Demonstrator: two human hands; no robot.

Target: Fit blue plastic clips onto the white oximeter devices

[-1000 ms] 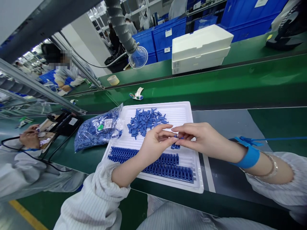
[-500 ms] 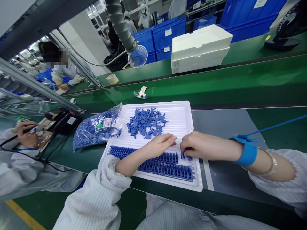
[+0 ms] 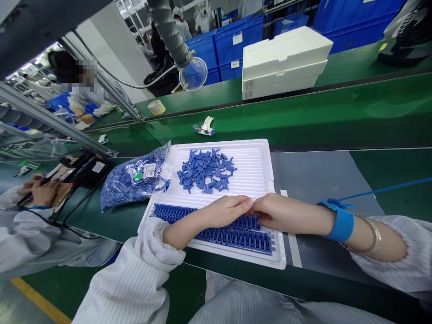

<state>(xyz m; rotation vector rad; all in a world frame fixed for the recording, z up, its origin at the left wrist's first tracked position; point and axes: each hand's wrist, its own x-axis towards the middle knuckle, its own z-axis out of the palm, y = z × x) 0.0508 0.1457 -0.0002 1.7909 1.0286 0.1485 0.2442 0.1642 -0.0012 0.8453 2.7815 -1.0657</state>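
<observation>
A green work table (image 3: 371, 168) is shown, with a grey sheet (image 3: 313, 180) laid over its near surface. A white plastic tray (image 3: 219, 145) is placed on this near section, partly on the sheet. Loose blue plastic parts (image 3: 205, 171) are spread across the far half of the tray, and blue parts in rows (image 3: 236, 240) are set along its near half. A clear plastic bag of blue parts (image 3: 135, 180) is laid just left of the tray, touching its edge. A small white-and-blue item (image 3: 204, 128) is lying on a green belt (image 3: 303, 119) beyond the tray.
</observation>
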